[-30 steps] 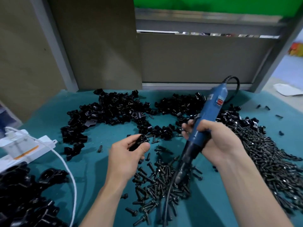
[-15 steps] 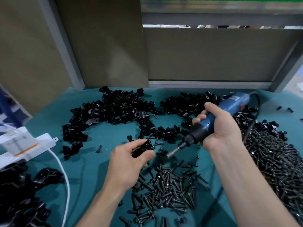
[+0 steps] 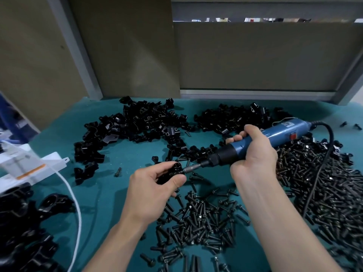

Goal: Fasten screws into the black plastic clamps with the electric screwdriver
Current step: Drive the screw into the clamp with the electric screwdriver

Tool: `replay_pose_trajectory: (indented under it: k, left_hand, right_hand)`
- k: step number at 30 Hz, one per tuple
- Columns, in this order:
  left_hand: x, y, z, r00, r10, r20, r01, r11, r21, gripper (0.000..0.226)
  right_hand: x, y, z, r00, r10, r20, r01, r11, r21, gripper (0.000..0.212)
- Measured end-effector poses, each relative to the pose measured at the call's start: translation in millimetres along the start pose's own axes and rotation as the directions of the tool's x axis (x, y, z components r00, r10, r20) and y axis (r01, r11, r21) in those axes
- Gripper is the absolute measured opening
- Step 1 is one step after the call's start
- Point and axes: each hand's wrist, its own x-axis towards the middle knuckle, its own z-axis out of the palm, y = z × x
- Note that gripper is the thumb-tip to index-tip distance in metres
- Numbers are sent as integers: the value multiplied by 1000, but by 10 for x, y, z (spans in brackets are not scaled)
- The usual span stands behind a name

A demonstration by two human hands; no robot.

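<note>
Head view, the only one we have. We see the left hand (image 3: 155, 190) low at centre, thumb and fingers curled round one black plastic clamp (image 3: 171, 172) and holding it just above the teal table surface (image 3: 117, 197); the grip is closed on the part, and most of the part is hidden by the fingers. The right hand (image 3: 253, 152) is wrapped round the body of the blue electric screwdriver (image 3: 279, 134), fingers closed over the front of the handle near the black collar. The tool lies nearly level, pointing left, and its bit (image 3: 193, 167) meets the right-hand side of the held clamp. We cannot tell whether a screw sits between bit and clamp; that spot is too small and dark. A red switch (image 3: 294, 136) shows on the tool behind the hand, and the black cord (image 3: 322, 167) loops from the tail of the tool down over the table at right. Loose clamps lie in two heaps at the back of the table: a wide one at left centre (image 3: 141, 124) and a smaller one to its right (image 3: 231, 118). Black screws lie in a scatter just below the hands (image 3: 202, 218) and in a denser heap along the right (image 3: 324, 183); a single screw (image 3: 117, 171) lies apart, left of the left hand. At the left edge we note a white unit (image 3: 29, 165), blurred, with a white cable (image 3: 72, 193) running toward the near edge, and larger black parts (image 3: 23, 222) in the lower left corner. Brown panels (image 3: 127, 46) stand behind the table.
</note>
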Motion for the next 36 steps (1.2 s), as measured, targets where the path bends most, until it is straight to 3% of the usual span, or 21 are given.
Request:
replay_pose_trajectory:
  k: [5,13,24,36]
  left_hand:
    - [25,-42,-23,1000,-19,3,19,1000,-17,38]
    - [1,-23,-37,1000,-22,-7,22,1000,-15,41]
    - [3,-50,-37,999,-34,-17,33,998,-51,53]
    - [-4,-30,-40,998,-40,-52,41,998,36,41]
  right_hand:
    - [-33,40,34,996,-40,78,39,999,24,18]
    - [-69,77,28,987,-47,155,40,998,48,17]
    - [-84,97,39,985,-46,167,36,997,64,20]
    - [-105,146,26,985,-25,171,12,997,79,18]
